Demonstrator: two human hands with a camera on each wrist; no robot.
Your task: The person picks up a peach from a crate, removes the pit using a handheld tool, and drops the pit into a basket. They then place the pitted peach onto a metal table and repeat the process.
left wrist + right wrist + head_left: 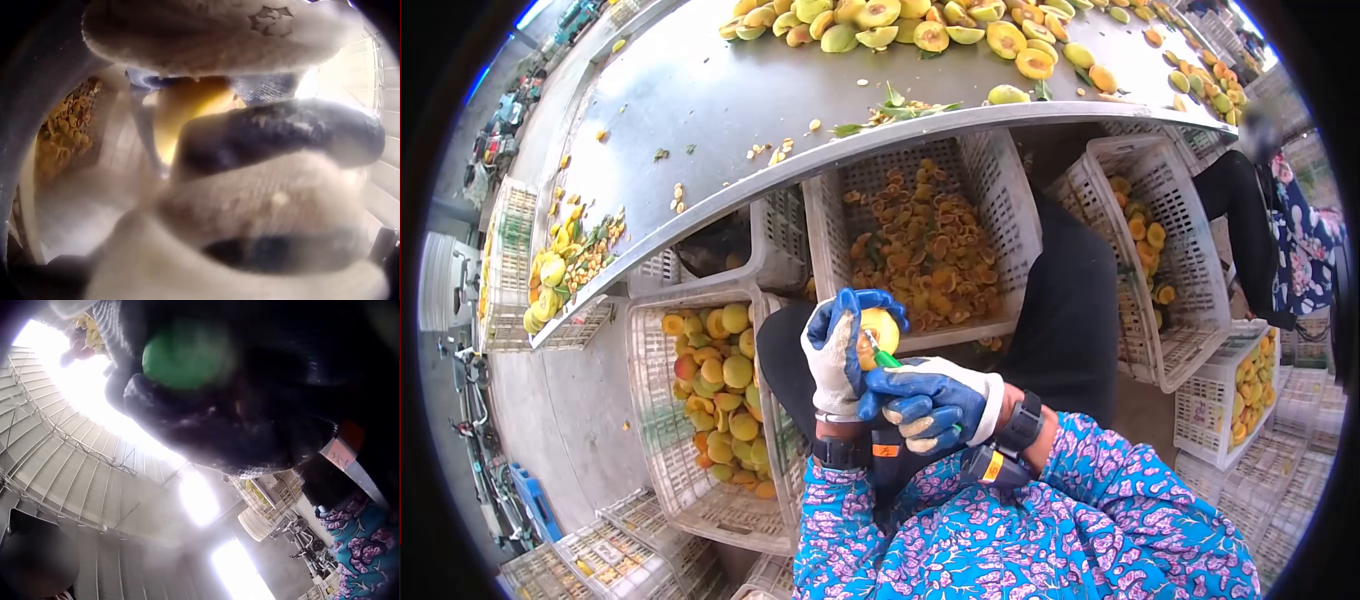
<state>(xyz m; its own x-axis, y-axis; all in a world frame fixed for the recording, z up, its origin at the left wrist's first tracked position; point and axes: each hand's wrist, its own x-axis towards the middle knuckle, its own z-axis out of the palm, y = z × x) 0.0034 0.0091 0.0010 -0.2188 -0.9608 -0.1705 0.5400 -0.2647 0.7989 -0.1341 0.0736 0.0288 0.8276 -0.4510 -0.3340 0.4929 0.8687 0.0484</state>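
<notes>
In the head view my left hand (833,352), in a white glove with blue coating, grips a cut yellow peach (884,325) above my lap. My right hand (935,402), gloved the same way, holds a small tool with a green handle (887,360). Its short metal tip is at the cut face of the peach. In the left wrist view the peach (194,109) shows between blurred glove fingers. Blue-coated fingers wrap the round green handle end (184,356) in the right wrist view.
A metal table (690,90) ahead bears a heap of halved peaches (880,15). Beneath its edge, a crate (1025,215) holds many small cut pieces. Whole peaches (725,375) fill a crate (645,400) at left. More crates (1185,290) and another person (1305,230) are at right.
</notes>
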